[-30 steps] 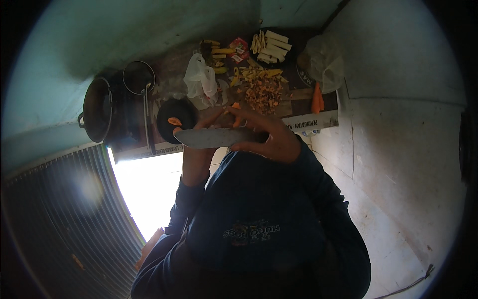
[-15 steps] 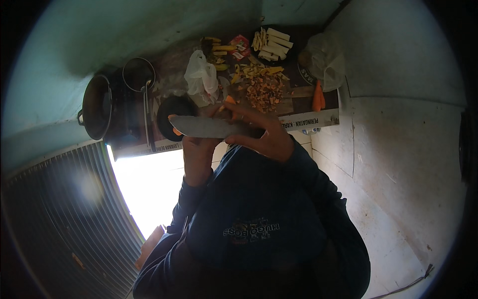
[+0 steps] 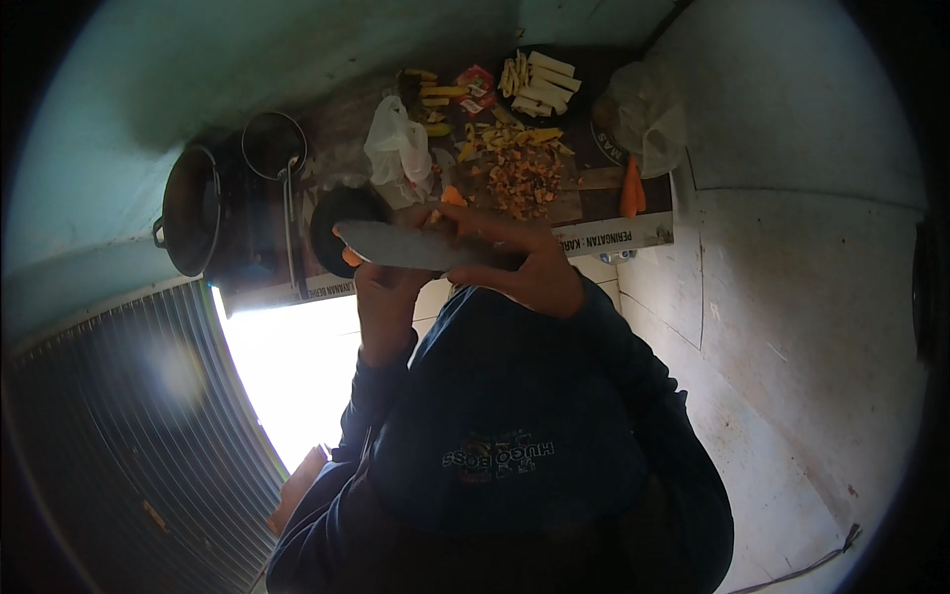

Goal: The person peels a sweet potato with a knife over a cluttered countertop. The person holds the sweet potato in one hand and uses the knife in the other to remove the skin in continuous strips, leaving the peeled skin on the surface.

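In my right hand (image 3: 534,265) is a large knife (image 3: 401,247), its broad blade pointing left over the table's near edge. My left hand (image 3: 388,302) is closed behind and below the blade, around a carrot (image 3: 452,196) whose orange end shows beyond my fingers; the blade and fingers hide the rest. A dark bowl (image 3: 336,210) sits just past the knife tip, with an orange piece (image 3: 351,256) showing at its near side. Beyond my right hand lies a heap of orange and yellow peelings (image 3: 522,183).
Two whole carrots (image 3: 633,190) lie at the table's right end, near a clear plastic bag (image 3: 653,124). A dark plate of pale cut sticks (image 3: 544,87), a red packet (image 3: 477,91) and a white bag (image 3: 399,147) stand farther back. A wok (image 3: 193,213) and a strainer (image 3: 275,147) are left.
My left hand and forearm have shifted slightly left and down. The knife has moved only a little, and the orange carrot end has drifted slightly left.
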`<state>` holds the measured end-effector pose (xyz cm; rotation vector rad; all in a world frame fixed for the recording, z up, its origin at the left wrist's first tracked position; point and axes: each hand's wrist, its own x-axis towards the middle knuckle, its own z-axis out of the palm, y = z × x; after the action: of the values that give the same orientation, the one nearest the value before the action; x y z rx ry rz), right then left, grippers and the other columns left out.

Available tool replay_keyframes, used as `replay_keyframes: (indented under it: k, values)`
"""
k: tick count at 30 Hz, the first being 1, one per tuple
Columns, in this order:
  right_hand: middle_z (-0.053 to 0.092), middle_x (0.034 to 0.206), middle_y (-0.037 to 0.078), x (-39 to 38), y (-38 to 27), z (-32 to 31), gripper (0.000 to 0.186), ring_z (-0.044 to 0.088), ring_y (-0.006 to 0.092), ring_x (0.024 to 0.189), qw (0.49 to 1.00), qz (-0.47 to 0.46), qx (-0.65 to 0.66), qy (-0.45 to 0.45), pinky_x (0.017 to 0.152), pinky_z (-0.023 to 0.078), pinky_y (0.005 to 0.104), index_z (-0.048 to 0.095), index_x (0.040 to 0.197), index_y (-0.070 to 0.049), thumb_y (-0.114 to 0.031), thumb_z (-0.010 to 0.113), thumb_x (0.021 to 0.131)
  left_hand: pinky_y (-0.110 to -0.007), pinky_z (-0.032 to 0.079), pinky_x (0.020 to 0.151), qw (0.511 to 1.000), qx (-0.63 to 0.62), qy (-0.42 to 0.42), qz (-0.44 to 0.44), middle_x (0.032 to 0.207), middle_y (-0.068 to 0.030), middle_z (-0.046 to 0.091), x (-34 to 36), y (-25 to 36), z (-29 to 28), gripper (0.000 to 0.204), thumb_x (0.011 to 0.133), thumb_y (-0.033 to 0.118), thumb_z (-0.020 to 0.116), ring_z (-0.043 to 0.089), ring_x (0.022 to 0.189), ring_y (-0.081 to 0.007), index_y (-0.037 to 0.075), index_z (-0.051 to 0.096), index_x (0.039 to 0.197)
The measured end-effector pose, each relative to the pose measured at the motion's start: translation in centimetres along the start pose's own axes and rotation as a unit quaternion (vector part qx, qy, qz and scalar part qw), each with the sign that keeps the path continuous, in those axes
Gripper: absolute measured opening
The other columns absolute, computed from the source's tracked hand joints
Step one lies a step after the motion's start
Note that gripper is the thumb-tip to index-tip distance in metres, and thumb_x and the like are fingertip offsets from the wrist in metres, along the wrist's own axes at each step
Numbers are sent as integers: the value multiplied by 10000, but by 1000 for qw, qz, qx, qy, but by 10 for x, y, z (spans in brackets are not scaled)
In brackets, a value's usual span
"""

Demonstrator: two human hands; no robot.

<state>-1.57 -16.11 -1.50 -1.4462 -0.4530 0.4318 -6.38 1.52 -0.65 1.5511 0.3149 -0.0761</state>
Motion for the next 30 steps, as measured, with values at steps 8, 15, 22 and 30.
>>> replay_keyframes:
  k: [8,15,22,30]
  values:
    - [593,1195,65,-3,-7,-12,582,592,144,992,994,67,57,-61,832,496,316,532,1290,-127,-119,757,753,-309,509,788,981,-168,-92,-33,1024,-136,627,2,-17,-15,489,833,225,639,621,930,-202,-52,515,1216]
    - [580,1227,76,-3,-5,-15,571,607,146,969,995,40,47,-76,800,509,306,538,1282,-126,-103,751,753,-323,515,800,983,-129,-114,-59,1047,-164,626,5,-22,-21,477,833,172,641,626,949,-221,-63,501,1224]
    - [580,1224,90,-2,-3,-2,583,626,143,904,999,6,52,-14,766,512,287,538,1280,-104,-104,763,742,-319,516,801,995,-89,19,34,1053,-162,641,-7,-5,7,411,842,129,625,626,977,-221,-60,531,1194]
    - [631,1157,94,0,-7,-28,545,633,145,909,994,-7,26,-110,771,511,282,570,1240,-79,-72,764,731,-281,490,673,973,-191,-103,-75,939,-154,628,1,5,-7,466,850,209,617,613,801,-189,-65,512,1211]
